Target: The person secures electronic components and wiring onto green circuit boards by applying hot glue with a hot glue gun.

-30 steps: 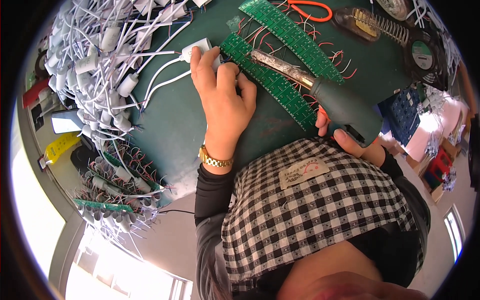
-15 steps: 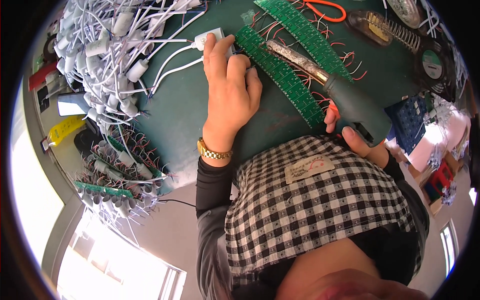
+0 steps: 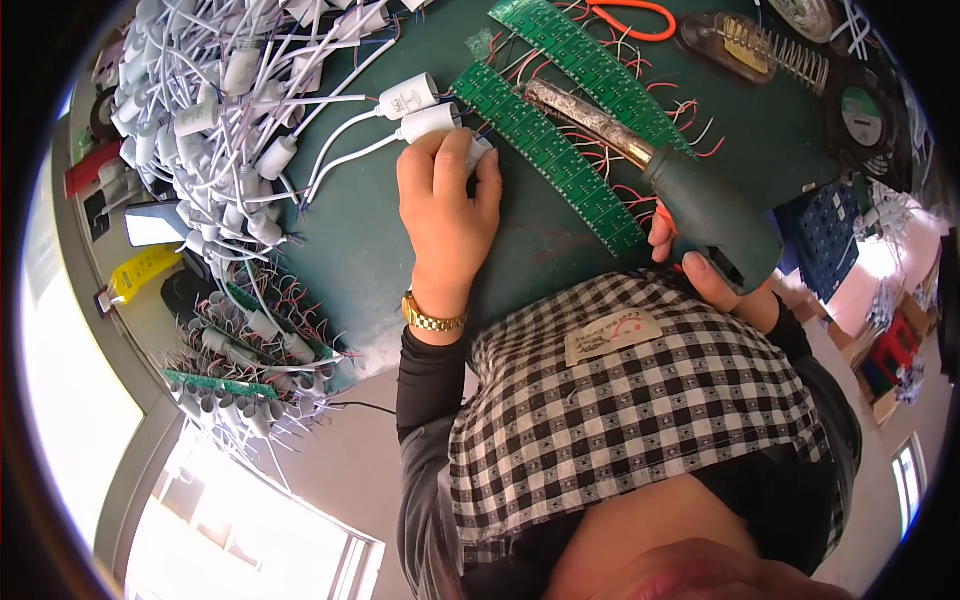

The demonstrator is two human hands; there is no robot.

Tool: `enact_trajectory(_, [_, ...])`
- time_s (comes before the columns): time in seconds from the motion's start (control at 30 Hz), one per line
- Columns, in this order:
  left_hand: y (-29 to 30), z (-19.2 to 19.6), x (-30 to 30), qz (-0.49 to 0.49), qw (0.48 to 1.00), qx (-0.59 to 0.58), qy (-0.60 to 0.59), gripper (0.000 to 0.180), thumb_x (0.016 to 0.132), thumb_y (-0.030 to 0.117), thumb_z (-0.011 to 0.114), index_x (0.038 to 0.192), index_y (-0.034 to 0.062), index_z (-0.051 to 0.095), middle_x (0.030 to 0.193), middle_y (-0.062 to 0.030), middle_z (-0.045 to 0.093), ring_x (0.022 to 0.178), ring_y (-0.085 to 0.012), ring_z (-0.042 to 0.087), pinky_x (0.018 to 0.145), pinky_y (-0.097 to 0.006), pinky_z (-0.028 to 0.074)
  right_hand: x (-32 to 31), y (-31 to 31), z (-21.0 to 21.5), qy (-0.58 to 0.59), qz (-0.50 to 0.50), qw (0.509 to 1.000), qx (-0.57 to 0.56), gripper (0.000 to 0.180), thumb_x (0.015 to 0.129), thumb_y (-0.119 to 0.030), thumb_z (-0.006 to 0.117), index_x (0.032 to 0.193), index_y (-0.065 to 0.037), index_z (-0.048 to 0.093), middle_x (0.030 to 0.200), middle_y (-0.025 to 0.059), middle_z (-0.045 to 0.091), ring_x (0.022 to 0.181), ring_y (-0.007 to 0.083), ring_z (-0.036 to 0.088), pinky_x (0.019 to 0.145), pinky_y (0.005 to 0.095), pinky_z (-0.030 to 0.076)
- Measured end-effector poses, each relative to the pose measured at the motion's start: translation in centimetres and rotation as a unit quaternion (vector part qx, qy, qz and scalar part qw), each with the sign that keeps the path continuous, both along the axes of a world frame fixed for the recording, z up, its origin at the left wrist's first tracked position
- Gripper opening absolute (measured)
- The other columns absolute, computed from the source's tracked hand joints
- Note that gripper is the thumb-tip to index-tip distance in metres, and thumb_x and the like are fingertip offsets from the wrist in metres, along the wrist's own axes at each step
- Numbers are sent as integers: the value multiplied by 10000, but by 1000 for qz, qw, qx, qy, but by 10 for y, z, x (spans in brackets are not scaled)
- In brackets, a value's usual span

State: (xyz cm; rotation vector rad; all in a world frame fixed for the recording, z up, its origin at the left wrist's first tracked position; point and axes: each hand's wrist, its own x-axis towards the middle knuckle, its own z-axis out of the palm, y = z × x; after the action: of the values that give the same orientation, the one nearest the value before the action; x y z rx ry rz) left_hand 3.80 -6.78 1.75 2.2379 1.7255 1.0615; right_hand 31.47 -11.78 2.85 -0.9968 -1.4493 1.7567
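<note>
My left hand (image 3: 445, 205), with a gold watch at the wrist, rests on the green mat (image 3: 370, 250). Its fingers are closed on a small white cylindrical capacitor (image 3: 432, 121) at the near end of a long green circuit board strip (image 3: 560, 160). My right hand (image 3: 712, 280) grips the dark green handle of a soldering gun (image 3: 705, 210). The gun's metal barrel (image 3: 585, 115) lies across that strip and points toward my left fingers. A second green strip (image 3: 590, 60) with red wire leads lies just behind.
A big heap of white capacitors with white wires (image 3: 200, 90) fills the left. Finished strips with capacitors (image 3: 250, 350) lie at the mat's near-left edge. Red-handled cutters (image 3: 630, 12), a spring iron stand (image 3: 760, 45), a small fan (image 3: 865, 115) and blue boards (image 3: 830, 230) sit to the right.
The view has shifted slightly. My left hand stays at the strip's end, its fingers now curled more over the white capacitor. My right hand still holds the soldering gun over the strip.
</note>
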Motion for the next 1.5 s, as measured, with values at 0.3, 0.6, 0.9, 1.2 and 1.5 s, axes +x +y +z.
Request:
enact_trajectory(0.3, [0,2,0,-8,1000,-11,-9,325,688,10,721,992,58,615,908,-94,542,756,-242,537,627,-333,463,-3,-1,2,5,-9,999,-42,505,823,-296,540,1211,15,457,991,106,526,794,151,537,739,308,459])
enact_trajectory(0.6, [9,-1,6,-11,999,36,-4,256,624,-26,701,854,71,646,805,-57,537,692,-224,525,587,-320,460,-6,4,4,23,-18,998,-55,535,827,-298,553,1258,-4,434,988,117,533,802,158,544,732,297,460])
enact_trajectory(0.9, [12,0,3,-34,999,14,18,223,634,-14,699,833,68,640,822,-55,533,707,-228,521,581,-321,461,-11,9,3,78,-23,997,-13,286,830,-83,531,1108,-12,526,1013,87,557,790,111,569,716,259,488])
enact_trajectory(1.2, [14,1,2,-45,997,16,54,188,674,7,692,834,63,610,867,-64,527,748,-247,533,598,-332,475,-9,9,1,64,-19,998,-15,295,828,-78,526,1113,-4,528,1015,95,570,803,119,583,719,262,496])
enact_trajectory(1.5, [9,1,-1,-48,998,14,26,207,643,-3,699,822,59,615,1027,-97,551,732,-222,553,604,-312,498,-7,10,1,43,2,999,-2,293,823,-59,508,1109,-1,526,1013,95,569,788,128,588,713,269,498])
